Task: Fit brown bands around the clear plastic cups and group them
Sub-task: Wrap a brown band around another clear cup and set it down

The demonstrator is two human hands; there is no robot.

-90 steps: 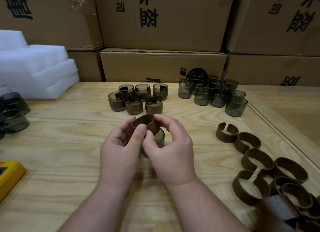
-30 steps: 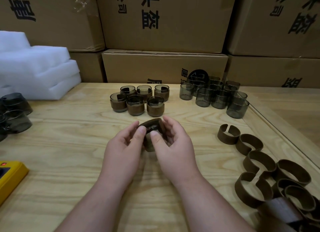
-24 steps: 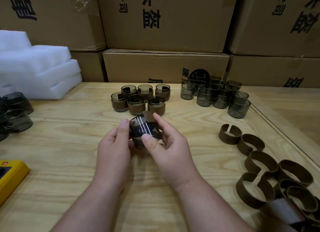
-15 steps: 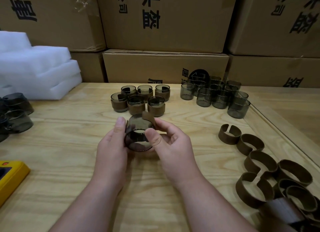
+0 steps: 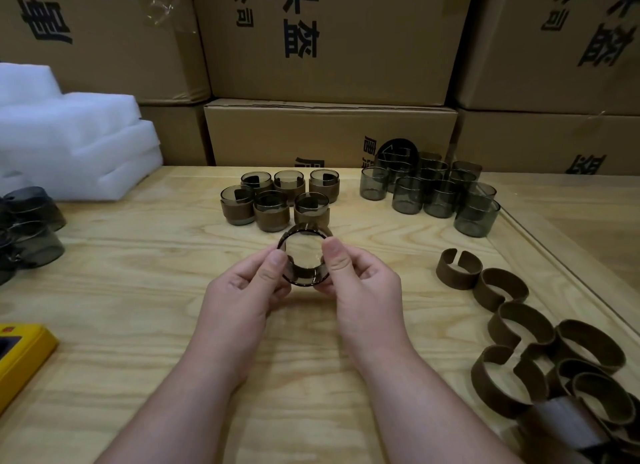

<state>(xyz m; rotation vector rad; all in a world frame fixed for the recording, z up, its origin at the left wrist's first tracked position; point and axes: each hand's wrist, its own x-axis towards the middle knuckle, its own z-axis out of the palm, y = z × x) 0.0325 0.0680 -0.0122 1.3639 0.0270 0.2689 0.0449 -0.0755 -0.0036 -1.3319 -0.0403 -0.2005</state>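
Observation:
Both my hands hold one clear smoky cup (image 5: 304,257) with a brown band around it, its mouth tipped toward me, just above the table's middle. My left hand (image 5: 247,290) pinches its left side and my right hand (image 5: 360,290) pinches its right side, thumbs on the rim. Right behind it stands a group of several banded cups (image 5: 277,200). Further right is a cluster of several bare clear cups (image 5: 429,190). Loose brown bands (image 5: 519,325) lie in a trail at the right, down to the bottom right corner.
The wooden table (image 5: 138,307) has a raised ledge (image 5: 571,273) along its right side. White foam sheets (image 5: 69,134) lie at the back left, dark cups (image 5: 31,231) at the left edge, a yellow object (image 5: 20,356) at the lower left. Cardboard boxes (image 5: 329,131) wall the back.
The band went from above the cup onto it. My hands turned the cup over, then tipped its mouth toward me and moved it slightly forward, toward the banded group.

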